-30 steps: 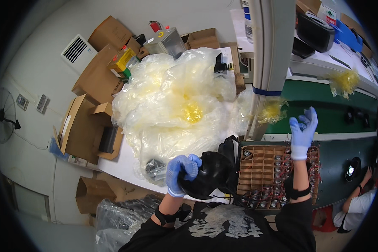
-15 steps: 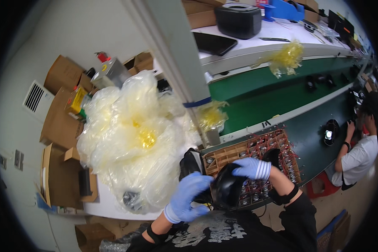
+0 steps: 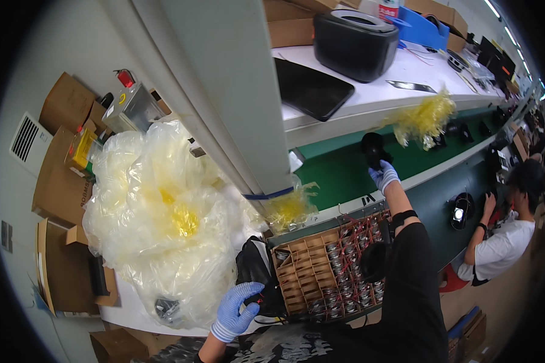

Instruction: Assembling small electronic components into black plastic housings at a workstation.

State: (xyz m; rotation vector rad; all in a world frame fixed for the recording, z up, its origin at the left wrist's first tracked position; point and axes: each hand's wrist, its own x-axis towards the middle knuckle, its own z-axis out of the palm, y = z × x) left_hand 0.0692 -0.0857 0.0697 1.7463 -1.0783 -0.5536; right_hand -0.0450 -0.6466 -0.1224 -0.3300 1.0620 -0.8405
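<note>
My right hand (image 3: 384,176), in a blue glove with a striped cuff, reaches far forward over the green conveyor belt (image 3: 339,175). Its fingers grip the lower end of a rounded black plastic housing (image 3: 374,147). My left hand (image 3: 237,310), gloved alike, is low near my body with fingers and thumb apart, beside a black bag-like bundle (image 3: 252,266); it holds nothing that I can see. A divided cardboard tray (image 3: 309,260) lies between my arms, with several small round metal parts with red wires (image 3: 350,272) in its right cells. Another black housing (image 3: 374,261) rests over its right side.
Crumpled clear plastic bags (image 3: 163,224) pile up at left. A grey post (image 3: 224,103) stands between them and the belt. On the white shelf (image 3: 369,97) are a black phone (image 3: 313,91) and a black box-shaped device (image 3: 354,45). A co-worker (image 3: 502,236) sits at right.
My right hand has moved forward and right from near my chest to the belt, carrying the black housing. The left hand has come away from the housing and dropped slightly.
</note>
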